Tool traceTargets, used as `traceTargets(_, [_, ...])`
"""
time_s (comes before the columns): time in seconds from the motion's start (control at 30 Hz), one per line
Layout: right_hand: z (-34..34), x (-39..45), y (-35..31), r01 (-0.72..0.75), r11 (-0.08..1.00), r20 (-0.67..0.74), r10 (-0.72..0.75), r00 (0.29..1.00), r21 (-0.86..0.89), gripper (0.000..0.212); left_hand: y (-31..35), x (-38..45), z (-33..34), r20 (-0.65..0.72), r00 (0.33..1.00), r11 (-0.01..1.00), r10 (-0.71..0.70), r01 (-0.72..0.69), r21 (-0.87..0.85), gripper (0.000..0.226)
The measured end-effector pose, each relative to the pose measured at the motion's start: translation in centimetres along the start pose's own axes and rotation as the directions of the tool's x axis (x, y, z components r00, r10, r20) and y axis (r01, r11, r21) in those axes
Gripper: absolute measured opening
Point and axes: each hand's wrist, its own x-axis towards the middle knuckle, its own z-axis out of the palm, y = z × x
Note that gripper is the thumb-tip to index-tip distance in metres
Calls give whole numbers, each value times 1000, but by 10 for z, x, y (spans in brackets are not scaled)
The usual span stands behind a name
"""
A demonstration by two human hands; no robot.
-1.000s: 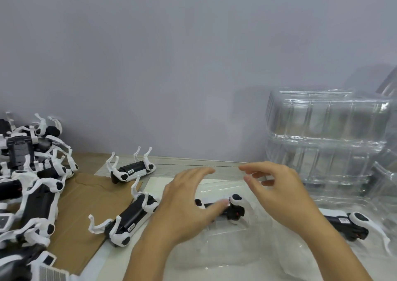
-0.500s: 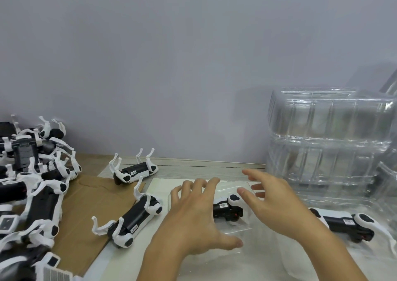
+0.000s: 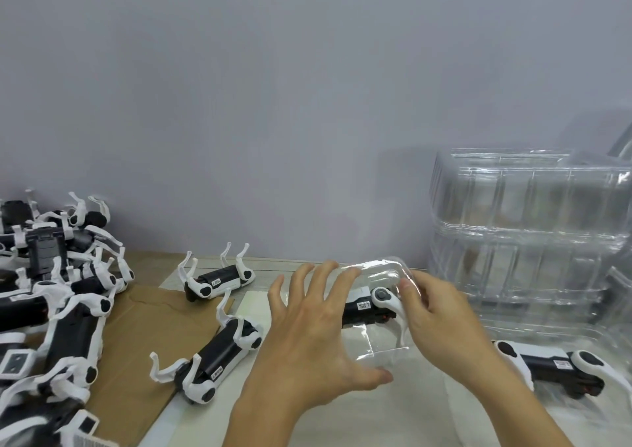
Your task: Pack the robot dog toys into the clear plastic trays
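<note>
— What do my hands have right now?

— My left hand is spread wide, fingers straight, palm lying against the near side of a clear tray in the middle of the table. It isn't curled round anything. My right hand has its fingers bent over the tray's far right corner, thumb and fingertips pinching the plastic rim.

— And the toy?

— One dog sits inside that tray, between my hands, black body with a white leg hanging toward me. I see it through the plastic. The tray looks tipped up at the back, though I cannot tell whether it is off the table.

— Others waiting?

— Two loose dogs lie on their backs left of the tray: one near the far edge, legs up, and one nearer me, half on a sheet of cardboard. A heap of dogs fills the left edge, on and behind the cardboard. Another dog lies by the right edge in clear plastic; whether it is properly seated I cannot tell.

— Spare trays?

— A tall stack of trays stands at the far right corner against the wall, just behind my right hand.
</note>
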Motion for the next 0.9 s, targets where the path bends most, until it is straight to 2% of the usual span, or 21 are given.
traceTargets(0.1, [6,0,-1,36,999,-42,-35,998,18,32,-4,-1,-1,23,1000,1000,-17,18,-21,90])
traceTargets(0.17, [11,-1,-2,55,998,-60,-53,997,32,31,-8,-2,0,59,998,999,-32,34,-35,88])
traceTargets(0.33, [14,-3,4,83,995,-78,-79,994,47,31,-29,-8,-8,188,977,985,-101,124,-118,109])
traceTargets(0.4, [14,-1,8,80,995,-71,-76,995,58,29,-37,-11,-14,211,971,971,-108,149,-187,109])
traceTargets(0.5, [13,-3,6,96,991,-80,-89,993,92,27,-38,-11,-19,155,986,965,-63,100,-241,98])
traceTargets(0.7, [6,-1,1,204,976,-164,-189,968,78,29,-34,-6,-23,6,1000,984,8,-6,-179,85])
traceTargets(0.9, [4,-2,-2,192,978,-176,-176,969,80,24,-33,-5,-24,-14,999,986,34,-36,-163,86])
